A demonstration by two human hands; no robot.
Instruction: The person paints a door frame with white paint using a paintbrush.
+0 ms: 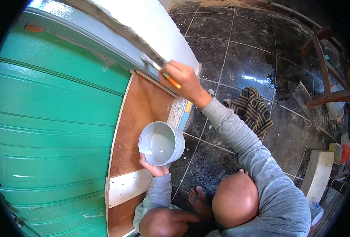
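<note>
My right hand [181, 79] is closed round the orange handle of a paintbrush [172, 80]. Its pale bristles meet the grey door frame [123, 49], close to the rough edge of the white wall [163, 29]. Lower down, my left hand [154, 166] grips a whitish plastic tub [177, 143] by its near side, the thumb over the rim. The tub is tilted so its inside shows, with some pale liquid at the bottom. Left of the tub is a green panelled door [60, 118], and a brown wooden board [125, 138] lies behind the tub.
A patterned brown-and-black cloth [252, 112] lies crumpled on the dark tiled floor [246, 59]. To the right stand a wooden stool-like frame [325, 75] and a pale block [319, 173]. A flat triangular piece [303, 102] rests near the frame's leg. My bent knees are at the bottom.
</note>
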